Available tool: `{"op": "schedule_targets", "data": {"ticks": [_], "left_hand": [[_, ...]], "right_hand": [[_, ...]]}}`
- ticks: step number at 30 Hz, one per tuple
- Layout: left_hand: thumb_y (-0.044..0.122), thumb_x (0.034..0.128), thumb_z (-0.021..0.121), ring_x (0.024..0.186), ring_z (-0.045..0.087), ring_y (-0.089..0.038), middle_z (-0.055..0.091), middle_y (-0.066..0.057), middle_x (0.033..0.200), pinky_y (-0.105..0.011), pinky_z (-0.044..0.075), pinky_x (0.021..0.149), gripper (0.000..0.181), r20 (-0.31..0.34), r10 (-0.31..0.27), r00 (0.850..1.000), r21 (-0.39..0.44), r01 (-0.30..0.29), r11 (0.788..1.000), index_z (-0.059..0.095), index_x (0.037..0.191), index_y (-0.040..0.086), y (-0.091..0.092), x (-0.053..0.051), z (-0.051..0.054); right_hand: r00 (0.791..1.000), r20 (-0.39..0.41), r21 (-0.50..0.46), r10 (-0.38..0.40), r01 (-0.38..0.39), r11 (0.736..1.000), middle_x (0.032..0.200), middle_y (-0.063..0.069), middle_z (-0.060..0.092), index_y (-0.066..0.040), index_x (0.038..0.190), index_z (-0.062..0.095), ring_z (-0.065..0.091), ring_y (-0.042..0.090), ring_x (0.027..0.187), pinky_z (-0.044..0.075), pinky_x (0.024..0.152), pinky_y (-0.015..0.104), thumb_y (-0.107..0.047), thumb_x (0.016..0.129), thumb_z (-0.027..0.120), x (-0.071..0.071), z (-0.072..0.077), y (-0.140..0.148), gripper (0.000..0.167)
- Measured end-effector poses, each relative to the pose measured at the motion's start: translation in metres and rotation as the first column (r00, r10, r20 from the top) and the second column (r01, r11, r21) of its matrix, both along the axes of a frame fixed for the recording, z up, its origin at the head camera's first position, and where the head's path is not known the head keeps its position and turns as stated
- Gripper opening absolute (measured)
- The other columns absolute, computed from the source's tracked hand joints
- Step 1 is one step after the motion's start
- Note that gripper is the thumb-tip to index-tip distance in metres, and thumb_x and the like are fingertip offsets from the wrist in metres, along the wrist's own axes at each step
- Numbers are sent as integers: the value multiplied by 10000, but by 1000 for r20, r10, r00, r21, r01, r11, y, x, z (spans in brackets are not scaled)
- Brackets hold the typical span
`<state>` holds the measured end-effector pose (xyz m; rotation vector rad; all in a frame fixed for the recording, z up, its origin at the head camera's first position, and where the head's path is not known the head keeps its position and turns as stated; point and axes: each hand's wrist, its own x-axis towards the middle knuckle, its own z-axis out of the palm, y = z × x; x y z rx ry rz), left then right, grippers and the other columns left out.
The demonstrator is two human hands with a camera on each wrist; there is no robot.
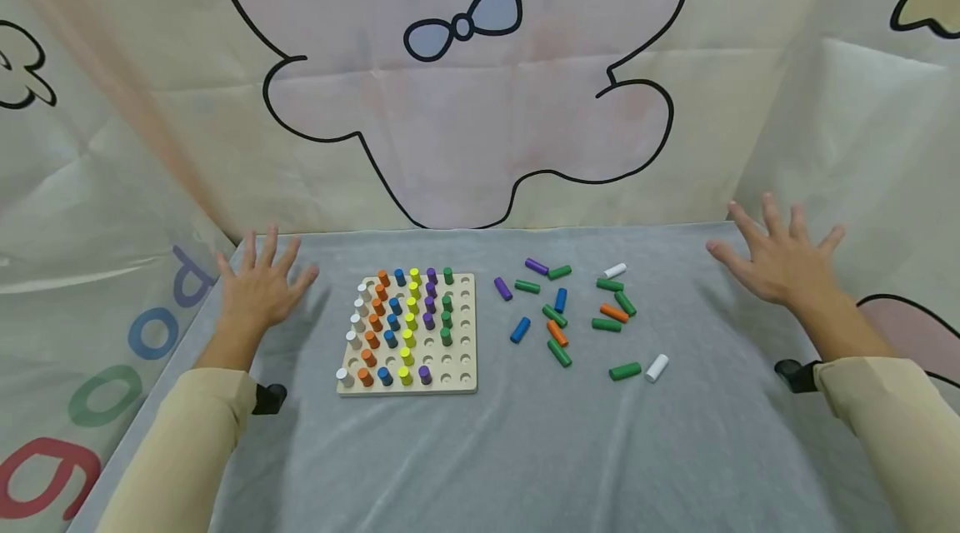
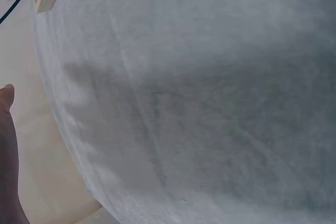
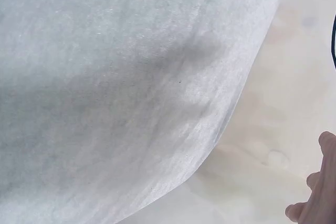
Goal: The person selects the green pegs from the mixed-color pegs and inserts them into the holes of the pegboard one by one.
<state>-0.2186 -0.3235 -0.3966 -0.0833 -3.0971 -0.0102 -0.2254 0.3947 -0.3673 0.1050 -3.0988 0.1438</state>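
Between the person's left hand (image 1: 258,290) and right hand (image 1: 787,265) lies a pale pegboard (image 1: 455,368) — near the left one, well apart from the right — with loose pegs (image 1: 606,324) scattered on its right-hand side. Both hands have their fingers spread wide and hold nothing. The board is flat and squarish, with round holes; standing pegs (image 1: 411,321), short cylinders in white, orange, blue, yellow, purple and green, fill many of them. Soft grey-blue cloth (image 1: 555,450), lightly creased, lies underneath; behind hangs a printed sheet (image 1: 712,141).
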Motion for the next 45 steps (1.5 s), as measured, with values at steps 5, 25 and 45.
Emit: {"op": "schedule_targets", "data": {"ticks": [5,25,45], "left_hand": [[640,1015,263,1486,-90,-452,-36,-176,1656,-758,-70,1055,770,10,-30,1000,-27,30,999,200,1596,140,4,3,-3],[595,987,462,1469,148,-476,143,-185,1644,-721,162,1085,747,66,-300,952,-18,302,953,324,1566,144,27,19,-16],[543,993,498,1449,202,-496,194,-195,1630,-705,252,1064,715,155,-448,880,53,446,894,363,1547,111,32,34,-24]], "right_hand": [[1000,12,11,18,-18,1000,1615,278,-108,-201,1613,39,-104,605,1408,-188,889,833,-673,988,275,1,-3,-2,818],[967,-53,40,248,-246,969,1590,280,198,-143,1573,266,255,527,1391,110,1019,769,-532,999,474,24,-15,-37,724],[956,18,-478,292,-248,843,1345,233,576,-4,1414,471,620,394,1123,448,931,605,-328,937,706,35,-41,-80,622]]}}
